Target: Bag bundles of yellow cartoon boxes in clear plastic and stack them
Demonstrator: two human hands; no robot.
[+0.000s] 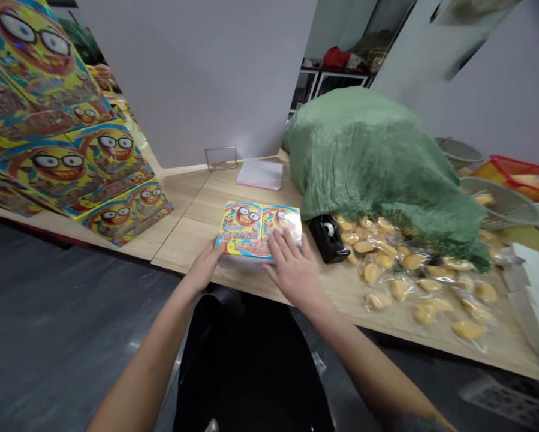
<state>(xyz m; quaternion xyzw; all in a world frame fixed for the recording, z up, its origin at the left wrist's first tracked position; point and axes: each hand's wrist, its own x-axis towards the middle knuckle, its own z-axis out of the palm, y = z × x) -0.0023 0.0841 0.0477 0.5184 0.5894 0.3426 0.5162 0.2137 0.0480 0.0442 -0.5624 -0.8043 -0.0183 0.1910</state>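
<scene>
A colourful box (243, 227) printed with cartoon faces in glasses lies near the table's front edge. My left hand (203, 268) is at the box's left front corner, its fingertips against the side; whether it grips the box is unclear. Across the right half of the top lies my right hand (295, 270), palm down, fingers spread and thumb toward the front edge. Just right of the box sits a black tape dispenser (330, 240). Behind the box is a stack of clear plastic sheets or bags (260, 174).
Stacked printed boxes (62, 162) stand at the left. A green sack (363, 150) spills several wrapped yellow pieces (399, 288) onto the wooden table (183, 240). Baskets (498, 201) and a white carton (534, 294) are at the right. A pale panel (197, 78) rises behind.
</scene>
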